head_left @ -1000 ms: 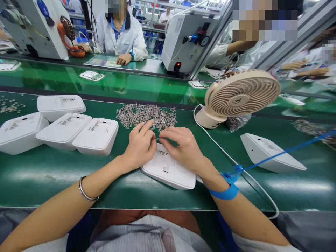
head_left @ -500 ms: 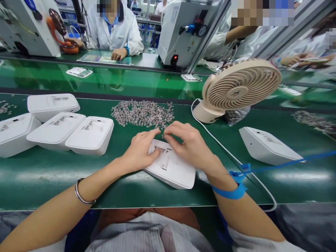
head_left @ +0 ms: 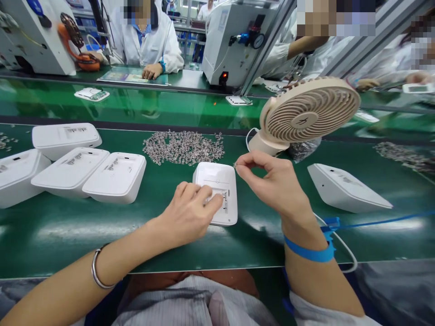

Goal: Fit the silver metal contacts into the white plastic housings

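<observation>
A white plastic housing with rounded corners lies in front of me, its slotted battery compartment facing up and nearer to me. My left hand grips it from the left, thumb and fingers bent over the compartment edge. Metal contacts show inside that compartment beside the thumb. To the right of the housing, my right hand is raised in a pinch on a small metal spring contact, mostly hidden by the fingertips. Just beyond the housing spreads a pile of small metal spring contacts.
Several similar white housings sit at left, and another housing tilts at right. A beige fan with a white cable stands behind my right hand. Boards lie on the green conveyor. Co-workers sit opposite. A blue strap tethers my right wrist.
The housing has turned, and its compartment now faces nearer me. My left hand has shifted toward me along with it. My right hand has moved right, away from the pile, with a spring contact.
</observation>
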